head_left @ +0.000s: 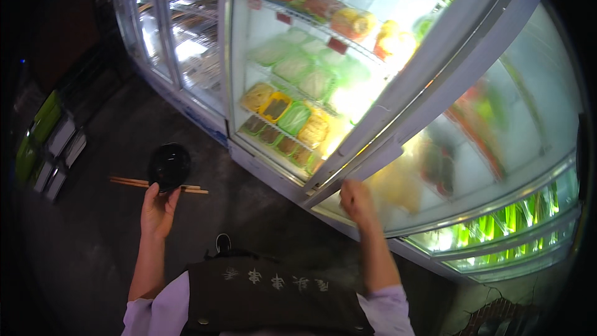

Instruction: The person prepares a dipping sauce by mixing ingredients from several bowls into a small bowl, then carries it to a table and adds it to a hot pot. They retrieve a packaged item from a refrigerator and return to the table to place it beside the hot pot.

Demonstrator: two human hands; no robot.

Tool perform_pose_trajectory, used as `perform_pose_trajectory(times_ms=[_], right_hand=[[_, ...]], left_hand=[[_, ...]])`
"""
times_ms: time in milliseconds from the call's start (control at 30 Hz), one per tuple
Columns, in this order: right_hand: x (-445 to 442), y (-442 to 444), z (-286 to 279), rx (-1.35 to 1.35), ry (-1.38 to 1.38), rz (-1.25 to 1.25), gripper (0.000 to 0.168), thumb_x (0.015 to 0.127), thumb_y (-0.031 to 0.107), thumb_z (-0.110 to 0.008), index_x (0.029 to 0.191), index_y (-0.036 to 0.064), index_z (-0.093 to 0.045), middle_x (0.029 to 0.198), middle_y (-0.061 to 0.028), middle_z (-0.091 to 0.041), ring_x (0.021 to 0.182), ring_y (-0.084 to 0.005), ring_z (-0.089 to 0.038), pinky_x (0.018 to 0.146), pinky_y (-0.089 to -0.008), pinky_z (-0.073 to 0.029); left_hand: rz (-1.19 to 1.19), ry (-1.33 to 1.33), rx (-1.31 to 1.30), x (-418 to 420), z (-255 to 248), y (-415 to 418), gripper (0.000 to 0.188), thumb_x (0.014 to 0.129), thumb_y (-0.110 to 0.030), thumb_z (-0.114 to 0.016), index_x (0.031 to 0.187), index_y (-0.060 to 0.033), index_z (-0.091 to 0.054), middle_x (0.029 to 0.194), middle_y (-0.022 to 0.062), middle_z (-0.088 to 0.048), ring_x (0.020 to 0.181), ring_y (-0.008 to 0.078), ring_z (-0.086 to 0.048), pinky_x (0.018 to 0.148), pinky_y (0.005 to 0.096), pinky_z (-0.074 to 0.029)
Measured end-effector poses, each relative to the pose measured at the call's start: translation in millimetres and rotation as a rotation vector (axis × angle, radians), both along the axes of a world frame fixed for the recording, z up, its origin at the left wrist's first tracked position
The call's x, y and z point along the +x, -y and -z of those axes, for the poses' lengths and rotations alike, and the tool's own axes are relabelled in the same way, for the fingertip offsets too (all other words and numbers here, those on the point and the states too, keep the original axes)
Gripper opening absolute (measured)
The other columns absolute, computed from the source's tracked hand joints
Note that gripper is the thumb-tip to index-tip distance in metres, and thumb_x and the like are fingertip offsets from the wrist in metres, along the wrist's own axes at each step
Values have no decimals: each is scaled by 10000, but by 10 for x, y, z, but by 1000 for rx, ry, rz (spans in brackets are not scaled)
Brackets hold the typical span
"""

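My left hand (160,207) holds a black bowl (169,167) by its near edge, together with a pair of wooden chopsticks (195,190) that lie crosswise under the bowl. The bowl looks empty. My right hand (355,199) has curled fingers and is at the edge of a glass door (396,168) of a lit display refrigerator; whether it grips the edge is hard to tell. Behind the glass, wire shelves hold wrapped cabbages (296,67), a green tray of white food (294,118), a yellow tray (275,107) and bowls of yellow food (353,23).
More glass-doored refrigerators (196,37) with stocked shelves stand to the upper left. Green bottles (508,219) fill the shelves at the lower right. Green and white containers (56,133) are at the far left. My shoe (223,241) shows on the dark floor (233,196).
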State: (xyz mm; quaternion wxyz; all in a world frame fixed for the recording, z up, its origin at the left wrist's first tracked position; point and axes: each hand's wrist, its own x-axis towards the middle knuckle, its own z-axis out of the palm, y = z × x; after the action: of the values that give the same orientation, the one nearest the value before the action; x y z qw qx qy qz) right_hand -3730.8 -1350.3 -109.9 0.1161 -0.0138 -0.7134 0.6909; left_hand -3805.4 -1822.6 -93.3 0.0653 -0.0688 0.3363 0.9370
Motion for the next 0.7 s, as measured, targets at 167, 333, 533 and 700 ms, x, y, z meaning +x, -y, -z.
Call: perform_pose_trajectory(times_ms=[167,333,533,700], right_hand=[[-1239,-405,-224,-495,331,-24,278,946,232,-533,697,169,-428,521,51,-338,398,-40,-282,348,-205,-243],[-1247,-1628,205,-371,322,-58,282,955,266,-482,1186,105,-465,1133,-108,-457,987,-243,-446,800,-359,-424],[-1781,298,867,94,1009,120,376,945,311,-464,1258,114,-396,1275,-171,-377,1134,-348,-401,906,-463,-398],[-2812,2405,1254,241,1203,-159,259,926,300,-494,1081,98,-446,1081,-148,-434,950,-312,-436,766,-433,-395]], left_hand=[[-330,-20,83,258,150,961,315,867,-158,-626,1115,12,-532,1098,148,-592,1043,255,-594,926,378,-521],[-421,2,146,132,336,1639,415,821,-127,-636,1185,28,-512,1183,174,-561,1103,286,-558,992,419,-460],[-583,-64,148,42,420,3081,291,904,-130,-543,1160,3,-502,1144,131,-598,1052,225,-596,972,376,-468],[-668,-157,104,-250,299,4229,354,908,-153,-540,1223,-7,-472,1187,115,-586,1095,218,-577,1000,363,-443]])
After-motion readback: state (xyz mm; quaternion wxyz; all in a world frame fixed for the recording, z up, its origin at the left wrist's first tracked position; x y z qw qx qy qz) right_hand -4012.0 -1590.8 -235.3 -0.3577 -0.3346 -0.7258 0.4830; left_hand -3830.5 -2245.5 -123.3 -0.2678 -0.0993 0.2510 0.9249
